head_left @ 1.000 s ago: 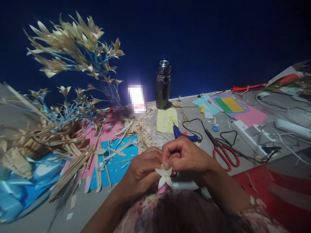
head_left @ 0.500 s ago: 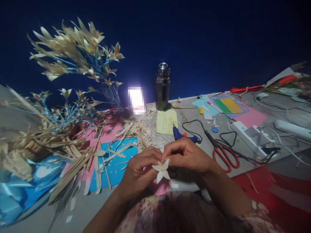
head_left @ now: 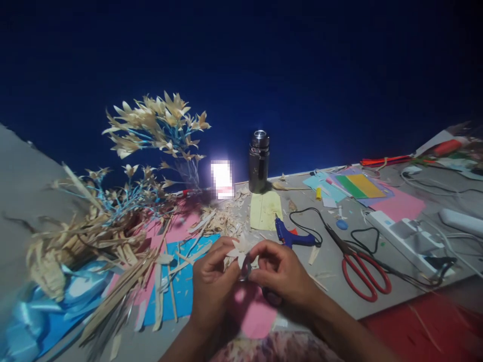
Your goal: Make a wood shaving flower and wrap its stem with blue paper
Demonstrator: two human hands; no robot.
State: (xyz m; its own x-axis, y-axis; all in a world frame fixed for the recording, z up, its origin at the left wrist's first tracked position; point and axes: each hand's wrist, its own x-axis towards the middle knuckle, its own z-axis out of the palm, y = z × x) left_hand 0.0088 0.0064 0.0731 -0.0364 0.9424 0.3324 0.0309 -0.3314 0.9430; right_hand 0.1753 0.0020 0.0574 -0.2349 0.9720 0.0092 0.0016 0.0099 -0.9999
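Note:
My left hand [head_left: 216,271] pinches a pale flower [head_left: 237,251] with pointed petals that looks made of dried husk. Close against it on the right, my right hand [head_left: 281,269] is closed on what looks like a small pair of scissors. A grey, blade-like part [head_left: 246,266] shows at its fingertips, touching or just beside the flower. The dark rounded handle [head_left: 272,296] appears beneath the palm, partly hidden. Below both hands lies a pink paper [head_left: 253,314].
A blue glue gun [head_left: 292,236] and red-handled scissors [head_left: 366,276] lie beyond my right hand. A dark flask [head_left: 259,163] stands at the back. Husk flowers on blue stems [head_left: 162,125] rise at left above husk strips [head_left: 116,281]. At right is a white power strip [head_left: 407,241].
The flower has risen and tilted in my left hand. A grey blade-like part now shows at my right fingertips. My view has tipped upward, so the table things sit lower.

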